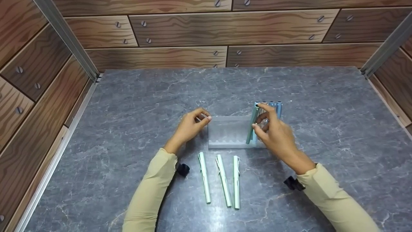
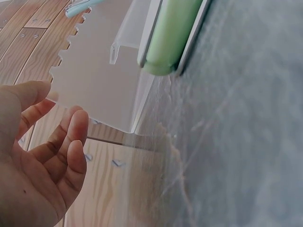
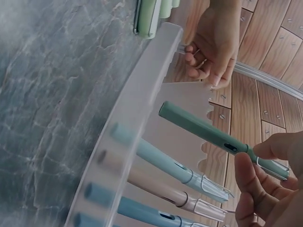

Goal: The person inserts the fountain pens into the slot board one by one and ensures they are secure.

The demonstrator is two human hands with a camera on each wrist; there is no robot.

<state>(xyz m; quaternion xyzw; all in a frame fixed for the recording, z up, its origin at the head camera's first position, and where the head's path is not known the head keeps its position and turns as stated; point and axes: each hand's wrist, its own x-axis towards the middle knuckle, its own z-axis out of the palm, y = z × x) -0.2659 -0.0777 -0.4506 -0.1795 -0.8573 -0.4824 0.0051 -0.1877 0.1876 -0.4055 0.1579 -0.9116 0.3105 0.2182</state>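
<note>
A frosted clear pen stand [image 1: 225, 130] with a notched edge is on the grey table. My left hand [image 1: 190, 126] pinches its left upper corner between thumb and fingers; the other fingers curl loosely in the left wrist view. In my right hand [image 1: 279, 137] is a dark green pen [image 3: 199, 128], gripped near its clip end and slanting over the stand. Beside it, a light blue pen [image 3: 163, 161], a pinkish pen [image 3: 158, 187] and blue pens [image 3: 144, 209] lean in the stand's right part, their lower ends behind its front lip.
Three mint green pens lie in front of the stand: a left one [image 1: 204, 178], a middle one [image 1: 224, 182] and a right one [image 1: 236, 183]. Wood-patterned panels [image 1: 180, 29] enclose the marbled grey table [image 1: 128, 96] at the back and sides.
</note>
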